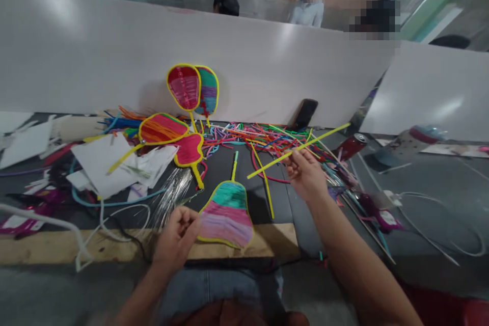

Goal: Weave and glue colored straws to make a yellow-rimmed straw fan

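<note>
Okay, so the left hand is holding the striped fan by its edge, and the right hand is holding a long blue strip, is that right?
Not quite: the head view shows that the long strip in the right hand is yellow, not blue. The left hand is indeed holding the striped fan by its edge.

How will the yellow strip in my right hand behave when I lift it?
The yellow strip is probably fairly stiff, since both ends run straight beyond your right hand. It looks slim, so it's likely light for its length. Pinched at the fingertips, it might swivel.
</note>
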Demonstrator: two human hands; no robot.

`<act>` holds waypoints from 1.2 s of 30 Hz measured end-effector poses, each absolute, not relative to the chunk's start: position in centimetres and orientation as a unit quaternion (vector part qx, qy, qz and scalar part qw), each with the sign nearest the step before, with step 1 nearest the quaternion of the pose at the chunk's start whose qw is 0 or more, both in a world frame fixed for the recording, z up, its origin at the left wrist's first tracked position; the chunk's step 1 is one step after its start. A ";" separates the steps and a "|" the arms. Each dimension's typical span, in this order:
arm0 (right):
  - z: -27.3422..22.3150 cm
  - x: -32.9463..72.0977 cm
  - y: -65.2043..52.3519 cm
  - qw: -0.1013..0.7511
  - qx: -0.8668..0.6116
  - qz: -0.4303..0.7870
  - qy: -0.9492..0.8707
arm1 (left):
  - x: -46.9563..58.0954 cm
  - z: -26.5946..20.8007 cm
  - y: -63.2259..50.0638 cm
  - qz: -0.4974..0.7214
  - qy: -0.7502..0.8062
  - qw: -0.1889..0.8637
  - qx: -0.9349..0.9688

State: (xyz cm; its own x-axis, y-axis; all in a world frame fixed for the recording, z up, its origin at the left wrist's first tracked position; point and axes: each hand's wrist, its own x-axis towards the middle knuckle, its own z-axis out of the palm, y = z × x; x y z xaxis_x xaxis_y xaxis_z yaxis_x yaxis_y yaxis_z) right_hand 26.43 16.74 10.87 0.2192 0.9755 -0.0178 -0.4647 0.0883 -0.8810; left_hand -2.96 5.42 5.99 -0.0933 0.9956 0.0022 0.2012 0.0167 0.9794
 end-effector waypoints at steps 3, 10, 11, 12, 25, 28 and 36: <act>9.2 25.2 14.6 0.650 -0.403 0.573 -0.293 | -1.7 6.9 5.6 0.459 0.513 0.499 0.526; 7.4 24.1 11.4 0.605 -0.399 0.632 -0.276 | 0.2 7.7 5.1 0.462 0.446 0.627 0.441; 7.2 23.9 10.7 0.594 -0.398 0.642 -0.277 | 0.3 7.7 5.0 0.466 0.440 0.643 0.419; 7.1 23.7 10.0 0.582 -0.397 0.653 -0.280 | 0.3 7.6 4.9 0.468 0.437 0.653 0.404; 5.3 19.0 4.5 0.480 -0.364 0.729 -0.324 | 2.5 8.1 4.3 0.413 0.473 0.460 0.629; 4.8 18.2 3.9 0.475 -0.360 0.738 -0.317 | 2.6 7.9 4.1 0.402 0.484 0.394 0.669; 2.9 15.6 2.3 0.455 -0.332 0.784 -0.260 | 0.8 6.3 1.6 0.423 0.504 0.234 0.716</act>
